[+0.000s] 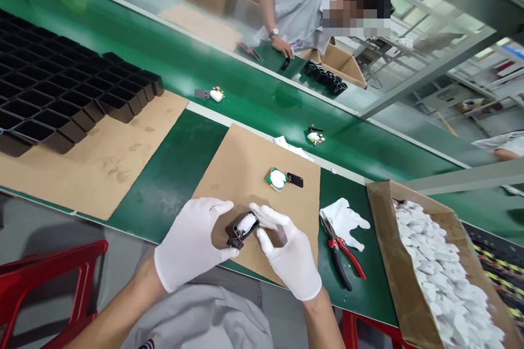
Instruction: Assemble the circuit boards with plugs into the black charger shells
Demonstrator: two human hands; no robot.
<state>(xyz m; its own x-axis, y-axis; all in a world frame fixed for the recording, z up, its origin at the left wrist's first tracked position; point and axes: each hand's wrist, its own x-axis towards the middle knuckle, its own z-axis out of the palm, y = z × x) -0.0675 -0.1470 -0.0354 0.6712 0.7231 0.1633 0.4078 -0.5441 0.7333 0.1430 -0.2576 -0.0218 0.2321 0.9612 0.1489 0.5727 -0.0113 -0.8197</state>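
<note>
I see both hands gloved white. Left hand (192, 242) cups black case (242, 228) from left, thumb under its lower end. Right hand (289, 253) pinches case's right edge, fingers closed on it. Case holds white insert, sits just above cardboard sheet (241, 166) at tabletop (172, 174) near edge. Beyond on sheet: green board (277, 179) touching small black part (295, 180). Right of sheet: red pliers (341, 253) beside spare glove (344, 218). Far right, box (387, 240) of white pieces. Far left, black tray (61, 98). Coworker's hand (283, 46) across conveyor.
</note>
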